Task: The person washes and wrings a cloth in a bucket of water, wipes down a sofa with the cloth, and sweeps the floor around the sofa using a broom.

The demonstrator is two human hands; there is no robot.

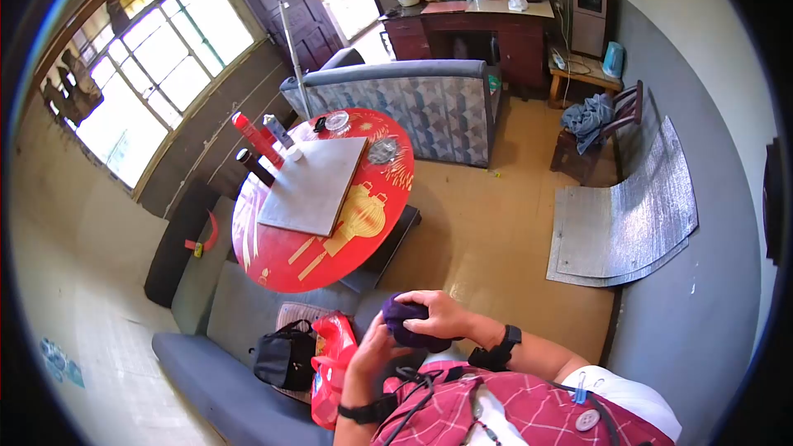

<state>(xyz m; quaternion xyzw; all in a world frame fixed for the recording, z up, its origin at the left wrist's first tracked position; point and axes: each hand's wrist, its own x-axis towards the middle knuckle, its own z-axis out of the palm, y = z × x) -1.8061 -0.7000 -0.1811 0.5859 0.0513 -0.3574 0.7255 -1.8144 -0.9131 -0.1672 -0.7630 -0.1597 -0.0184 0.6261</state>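
Observation:
In front of my body I hold a dark purple bundle, apparently cloth (396, 310), folded or rolled into a compact lump. My right hand (439, 314) is closed over its top and right side, fingers curled around it. My left hand (373, 352) presses against its lower left side with the fingers together, partly hidden by the bundle. Both wrists wear black bands. Close to my left hand, a red plastic bag (332, 355) and a black bag (285, 357) rest on the grey sofa (194, 376).
A red round table (363, 231) carries a grey square board (318, 182), a red spray can (258, 139), a dark bottle (254, 167) and a glass ashtray (337, 121). Another sofa (405, 107) stands beyond. Silvery sheets (628, 227) lean against the right wall, near a stool with clothing (588, 120).

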